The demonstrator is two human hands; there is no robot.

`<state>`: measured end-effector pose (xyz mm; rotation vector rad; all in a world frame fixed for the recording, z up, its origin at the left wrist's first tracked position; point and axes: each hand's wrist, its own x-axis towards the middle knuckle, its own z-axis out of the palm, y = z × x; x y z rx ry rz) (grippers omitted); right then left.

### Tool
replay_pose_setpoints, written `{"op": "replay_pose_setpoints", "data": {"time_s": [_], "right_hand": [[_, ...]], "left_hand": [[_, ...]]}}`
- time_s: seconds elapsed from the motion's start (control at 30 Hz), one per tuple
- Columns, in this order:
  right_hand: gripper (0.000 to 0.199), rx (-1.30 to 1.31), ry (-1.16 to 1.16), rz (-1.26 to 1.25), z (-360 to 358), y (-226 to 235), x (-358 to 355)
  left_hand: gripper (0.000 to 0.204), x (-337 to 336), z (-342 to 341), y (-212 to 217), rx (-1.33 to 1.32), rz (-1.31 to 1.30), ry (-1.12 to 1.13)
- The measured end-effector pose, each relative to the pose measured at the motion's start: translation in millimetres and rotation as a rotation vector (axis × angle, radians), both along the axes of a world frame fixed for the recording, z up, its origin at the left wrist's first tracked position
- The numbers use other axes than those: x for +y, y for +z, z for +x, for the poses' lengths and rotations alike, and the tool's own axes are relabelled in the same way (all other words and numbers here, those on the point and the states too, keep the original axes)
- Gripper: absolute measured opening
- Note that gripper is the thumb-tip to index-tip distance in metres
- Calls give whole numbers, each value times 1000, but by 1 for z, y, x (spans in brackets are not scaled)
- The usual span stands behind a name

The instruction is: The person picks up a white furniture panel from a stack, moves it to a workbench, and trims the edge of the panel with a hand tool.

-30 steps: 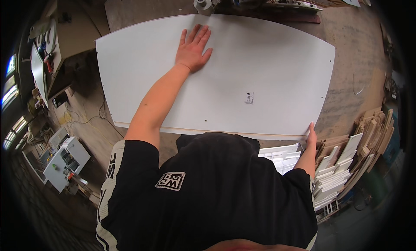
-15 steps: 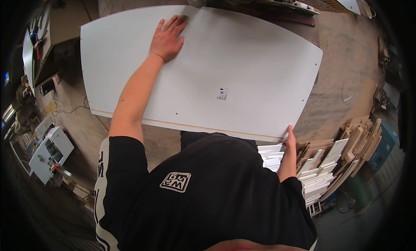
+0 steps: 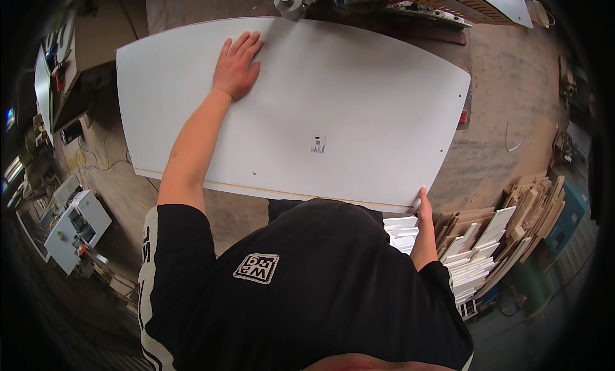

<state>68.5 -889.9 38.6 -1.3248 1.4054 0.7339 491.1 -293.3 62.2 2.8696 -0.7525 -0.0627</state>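
Now you have both hands on the large white panel (image 3: 301, 108).
Your left hand (image 3: 237, 67) lies flat and open on its top face near the far edge; your right hand (image 3: 421, 201) pinches the near right corner. It lies level before your chest, above stacked white boards (image 3: 474, 256).

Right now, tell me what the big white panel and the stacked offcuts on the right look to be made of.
White panel: probably laminate-faced board; smooth matt white face, paler raw-looking strip along the near edge. The left hand lies flat on it, the right hand at its near corner. Stacked offcuts: mixed, some white-faced, some bare tan wood or board.
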Motion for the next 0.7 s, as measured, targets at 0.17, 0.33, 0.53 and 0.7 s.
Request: {"op": "replay_pose_setpoints", "data": {"time_s": [0.17,0.33,0.53,0.7], "right_hand": [[95,-3,120,-76,0,-2,-1],[93,21,246,-202,-9,-13,0],[96,-89,75,-83,-13,-21,2],[91,-127,14,-93,-7,-17,11]], "left_hand": [[52,2,0,2,0,0,0],[52,4,1,0,-10,3,-4],[53,4,5,0,-12,8,-7],[53,5,4,0,-14,37,-2]]}}
